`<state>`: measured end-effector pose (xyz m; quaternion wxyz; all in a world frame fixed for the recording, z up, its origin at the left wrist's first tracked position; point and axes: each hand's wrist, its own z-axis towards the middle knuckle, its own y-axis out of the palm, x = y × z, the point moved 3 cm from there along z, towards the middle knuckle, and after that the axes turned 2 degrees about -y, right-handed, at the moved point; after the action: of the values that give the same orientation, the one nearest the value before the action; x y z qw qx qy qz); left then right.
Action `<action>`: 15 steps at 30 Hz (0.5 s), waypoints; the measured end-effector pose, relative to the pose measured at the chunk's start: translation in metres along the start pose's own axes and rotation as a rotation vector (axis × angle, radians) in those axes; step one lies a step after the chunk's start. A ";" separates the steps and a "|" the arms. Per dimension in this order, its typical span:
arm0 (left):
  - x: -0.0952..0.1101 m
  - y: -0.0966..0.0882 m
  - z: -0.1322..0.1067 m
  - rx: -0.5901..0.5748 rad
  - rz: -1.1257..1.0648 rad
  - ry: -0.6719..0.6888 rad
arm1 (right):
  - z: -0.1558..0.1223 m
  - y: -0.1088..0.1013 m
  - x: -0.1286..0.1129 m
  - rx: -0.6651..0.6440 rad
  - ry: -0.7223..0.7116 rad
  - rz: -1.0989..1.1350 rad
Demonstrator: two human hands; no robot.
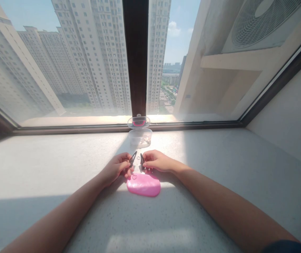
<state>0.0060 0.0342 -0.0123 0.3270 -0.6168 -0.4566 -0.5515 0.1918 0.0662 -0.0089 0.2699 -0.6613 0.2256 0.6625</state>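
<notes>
We had both hands out on the pale stone sill (218, 175), close together just beyond the pink pad (143, 184). Our left hand (116, 168) was closed around the left tool (132, 159) — a dark, pointed thing like small pliers — with its tip tilted up and to the right. Our right hand (157, 161) gripped the right tool (142, 161), of the same kind, tip up and leaning slightly left. Between the two tips sat a tiny ring (138, 158); whether either tip touched it we could not tell. The pad lay flat on the sill, right under the hands. Farther off stood a clear tub (140, 137) holding small pale bits, and behind it a clear lid (138, 122) leaned at the foot of the dark window post (136, 52) — sunlight fell across all of it.
</notes>
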 end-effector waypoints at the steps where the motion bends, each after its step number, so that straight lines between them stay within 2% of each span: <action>1: 0.000 0.001 -0.001 -0.007 -0.006 -0.003 | 0.000 0.000 0.001 -0.005 -0.001 0.008; 15: 0.001 -0.002 0.000 -0.023 -0.010 -0.033 | 0.001 0.001 0.001 0.006 0.025 0.054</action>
<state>0.0043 0.0355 -0.0116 0.3097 -0.6273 -0.4585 -0.5481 0.1907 0.0664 -0.0104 0.2510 -0.6625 0.2486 0.6605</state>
